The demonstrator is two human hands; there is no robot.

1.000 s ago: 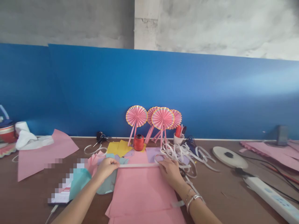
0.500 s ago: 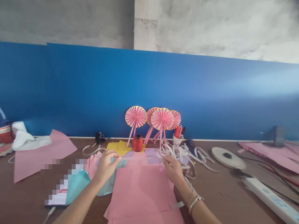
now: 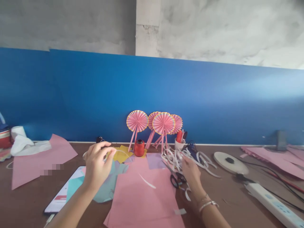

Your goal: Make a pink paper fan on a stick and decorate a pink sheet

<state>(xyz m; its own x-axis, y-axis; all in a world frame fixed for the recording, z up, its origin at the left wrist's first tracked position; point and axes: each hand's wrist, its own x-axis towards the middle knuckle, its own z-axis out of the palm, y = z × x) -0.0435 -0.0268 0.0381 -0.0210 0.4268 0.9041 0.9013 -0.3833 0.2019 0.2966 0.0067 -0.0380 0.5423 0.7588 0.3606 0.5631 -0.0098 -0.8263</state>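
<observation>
My left hand is raised over the left side of the pink paper sheets, thumb and fingers pinched on a thin white strip that curves down across the top sheet. Farther right, my right hand has its fingers drawn together, somewhat blurred, beside a heap of curled white strips. Whatever it may hold is hidden. Scissors with dark handles lie just left of that hand, partly covered by strips. A short whitish piece sticks to the sheet's right edge.
Several pink pleated fans lean at the back, beside a red thread spool. A white cup holds pens. To the right are a white disc and a power strip. A phone lies at left.
The strip stretched between both hands now hangs in a curve from my left hand. My left hand moved left; my right hand moved right, uncovering the scissors. The pink folded piece beside the phone is now mostly hidden.
</observation>
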